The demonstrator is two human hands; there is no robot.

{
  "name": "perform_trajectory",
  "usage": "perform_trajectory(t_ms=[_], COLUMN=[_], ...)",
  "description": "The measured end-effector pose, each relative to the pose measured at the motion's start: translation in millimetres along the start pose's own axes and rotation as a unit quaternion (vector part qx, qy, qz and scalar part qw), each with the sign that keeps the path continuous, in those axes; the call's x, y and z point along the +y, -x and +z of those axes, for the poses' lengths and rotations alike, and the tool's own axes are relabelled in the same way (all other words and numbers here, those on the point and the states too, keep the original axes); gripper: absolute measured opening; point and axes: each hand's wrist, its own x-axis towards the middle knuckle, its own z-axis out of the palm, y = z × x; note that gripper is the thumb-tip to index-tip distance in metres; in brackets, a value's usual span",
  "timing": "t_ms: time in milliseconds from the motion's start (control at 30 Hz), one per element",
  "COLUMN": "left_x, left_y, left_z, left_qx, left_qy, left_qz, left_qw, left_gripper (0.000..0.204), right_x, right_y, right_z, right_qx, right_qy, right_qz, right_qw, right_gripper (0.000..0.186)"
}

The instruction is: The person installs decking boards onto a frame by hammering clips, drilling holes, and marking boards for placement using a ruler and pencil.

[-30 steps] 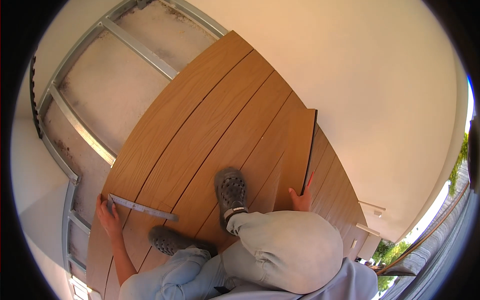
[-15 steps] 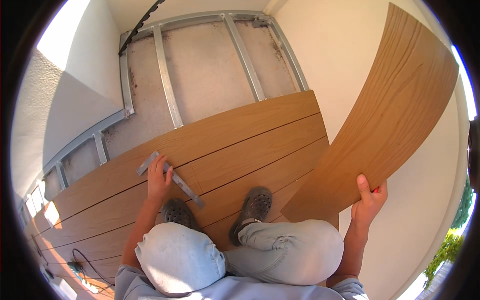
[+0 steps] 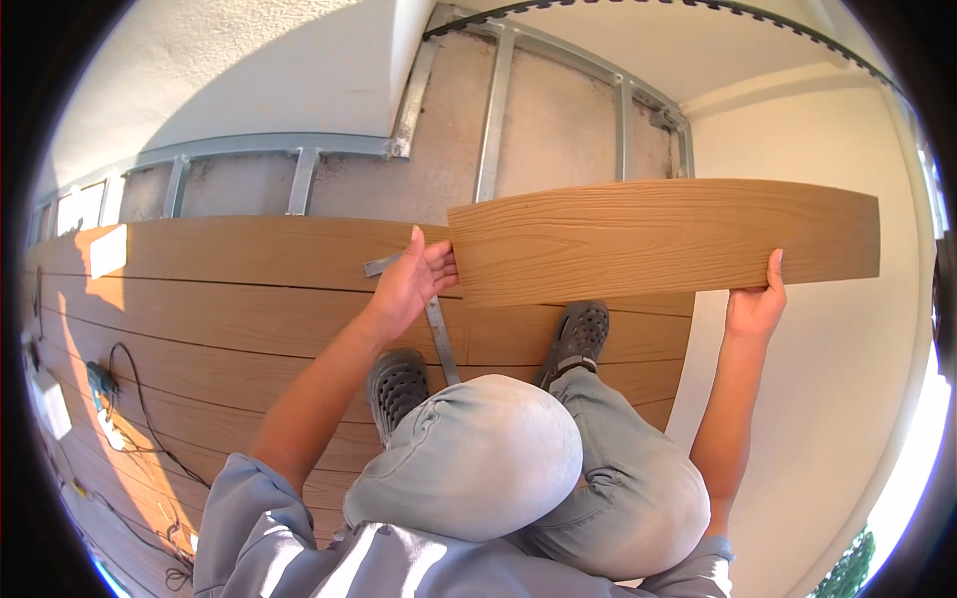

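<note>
A brown wood-grain decking board (image 3: 658, 239) is held up level in front of me, above the laid deck. My right hand (image 3: 758, 304) grips its lower edge near the right end, thumb on the front face and fingers behind. At the board's left end is my left hand (image 3: 411, 279), open, thumb up and fingers stretched toward the end edge; whether the fingertips touch it I cannot tell. Beneath that hand a metal carpenter's square (image 3: 439, 334) lies on the deck boards (image 3: 219, 299), partly hidden by the hand and my knee.
A metal frame (image 3: 495, 110) over bare concrete lies beyond the deck. Cream walls (image 3: 797, 399) rise on the right and at the far left. A power tool (image 3: 100, 384) with a cable (image 3: 150, 429) rests on the left. My shoes (image 3: 399, 389) stand on the deck.
The board has swung from slanting upright at the right to level in front of me. My left hand has left the square and risen to the board's left end. My view has turned.
</note>
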Motion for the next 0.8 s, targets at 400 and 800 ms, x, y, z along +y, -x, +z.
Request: perform_trajectory(t_ms=[400,800], left_x=[31,36], left_y=[13,-17], left_z=[-12,40], left_qx=[0.055,0.113], left_qy=[-0.031,-0.064], left_qz=[0.070,0.115], left_qw=[0.996,0.985], left_gripper=[0.086,0.073], right_x=[188,241], right_y=[-47,-102], right_z=[-75,-93], right_qx=[0.131,0.149], right_qy=[-0.106,-0.114], right_qz=[0.207,0.264], right_qw=[0.964,0.946], right_gripper=[0.038,0.039])
